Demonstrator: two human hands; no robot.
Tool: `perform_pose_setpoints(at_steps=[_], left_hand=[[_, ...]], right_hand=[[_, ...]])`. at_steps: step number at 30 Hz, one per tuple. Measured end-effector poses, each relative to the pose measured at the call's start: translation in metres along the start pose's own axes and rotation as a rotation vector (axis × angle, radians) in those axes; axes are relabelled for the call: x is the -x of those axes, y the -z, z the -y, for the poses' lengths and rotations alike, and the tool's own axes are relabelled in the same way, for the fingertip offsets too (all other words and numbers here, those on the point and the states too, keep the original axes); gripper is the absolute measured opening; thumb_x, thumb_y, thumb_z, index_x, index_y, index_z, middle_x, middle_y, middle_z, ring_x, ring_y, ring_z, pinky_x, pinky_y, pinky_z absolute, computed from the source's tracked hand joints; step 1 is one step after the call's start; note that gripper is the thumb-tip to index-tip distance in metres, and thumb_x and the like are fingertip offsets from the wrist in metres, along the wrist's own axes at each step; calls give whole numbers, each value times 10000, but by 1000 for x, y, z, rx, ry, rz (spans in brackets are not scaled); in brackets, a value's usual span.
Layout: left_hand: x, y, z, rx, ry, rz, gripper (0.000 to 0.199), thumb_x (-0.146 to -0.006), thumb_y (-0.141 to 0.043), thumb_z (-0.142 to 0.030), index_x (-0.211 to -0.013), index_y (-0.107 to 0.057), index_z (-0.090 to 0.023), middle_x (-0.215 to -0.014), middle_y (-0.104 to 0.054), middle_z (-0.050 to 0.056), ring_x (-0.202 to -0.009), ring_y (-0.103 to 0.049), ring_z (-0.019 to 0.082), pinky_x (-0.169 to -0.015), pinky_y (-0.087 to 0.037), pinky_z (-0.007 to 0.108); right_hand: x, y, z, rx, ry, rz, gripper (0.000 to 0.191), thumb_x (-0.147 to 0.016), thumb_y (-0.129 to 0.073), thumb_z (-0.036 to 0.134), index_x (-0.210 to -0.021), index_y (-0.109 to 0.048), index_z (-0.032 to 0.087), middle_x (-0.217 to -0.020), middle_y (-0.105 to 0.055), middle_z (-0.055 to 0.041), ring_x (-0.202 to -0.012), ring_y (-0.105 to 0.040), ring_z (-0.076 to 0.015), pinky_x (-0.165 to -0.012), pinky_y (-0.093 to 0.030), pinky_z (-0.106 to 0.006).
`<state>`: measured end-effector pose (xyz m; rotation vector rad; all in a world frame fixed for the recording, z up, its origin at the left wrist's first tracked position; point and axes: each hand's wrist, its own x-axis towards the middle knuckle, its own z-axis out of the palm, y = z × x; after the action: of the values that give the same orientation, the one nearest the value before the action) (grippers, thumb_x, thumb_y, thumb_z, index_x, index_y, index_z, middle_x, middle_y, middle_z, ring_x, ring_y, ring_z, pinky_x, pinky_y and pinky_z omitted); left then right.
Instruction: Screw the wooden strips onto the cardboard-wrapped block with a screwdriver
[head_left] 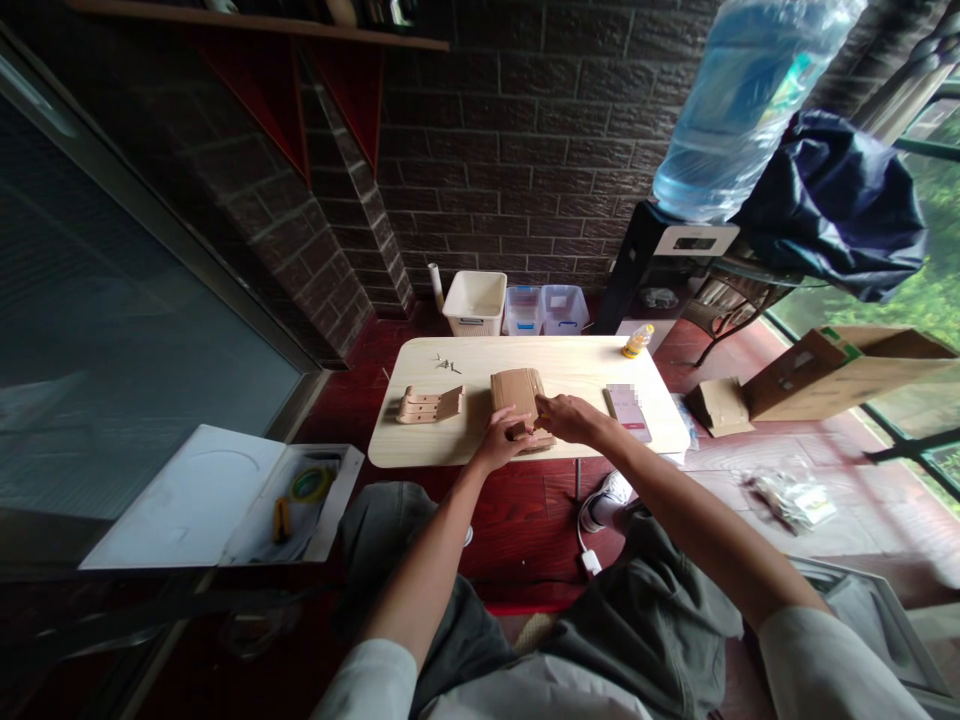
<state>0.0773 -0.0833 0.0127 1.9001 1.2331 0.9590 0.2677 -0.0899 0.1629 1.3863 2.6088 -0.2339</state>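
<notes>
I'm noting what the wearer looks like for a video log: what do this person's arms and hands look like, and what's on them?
The left hand and right hand are bare, with no gloves, and no watch shows. The forearms are bare too, coming from loose off-white short sleeves.

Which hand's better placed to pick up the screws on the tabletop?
Left, probably: the left hand is at the tan block on the side facing the screws, while the right hand reaches in from the far side.

A pale wooden table (577, 362) is holding loose screws (448, 364), a slotted wooden part (430, 405), a phone (628, 412) and a yellow bottle (637, 341).
</notes>
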Motion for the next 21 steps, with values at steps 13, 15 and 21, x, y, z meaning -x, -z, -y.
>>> perform_pose_setpoints(at_steps=[13,15,21], left_hand=[[0,1,-6,-11,14,-9,325,-705,-809,-363,-998,-765,-230,-1260,-673,72,-1360,-453,310,-1158,-351,469],[0,1,-5,-11,13,-9,303,-701,-809,-347,-974,-769,-222,-1265,-668,80,-1362,-451,313,-1160,-347,467],[1,0,-1,-18,7,7,441,-726,-794,-339,-1147,-726,-226,-1197,-695,83,-1387,-426,299,-1165,-342,454]], right_hand=[[6,9,5,12,58,-17,287,-986,-447,261,-1251,-467,153,-1020,-725,-144,-895,-699,-238,-652,-425,-263],[5,10,5,20,67,-20,261,-980,-453,245,-1226,-479,163,-1021,-724,-134,-889,-699,-232,-643,-418,-260],[-3,5,2,12,56,-24,251,-1006,-420,297,-1197,-477,144,-992,-719,-142,-869,-702,-243,-633,-418,-278]])
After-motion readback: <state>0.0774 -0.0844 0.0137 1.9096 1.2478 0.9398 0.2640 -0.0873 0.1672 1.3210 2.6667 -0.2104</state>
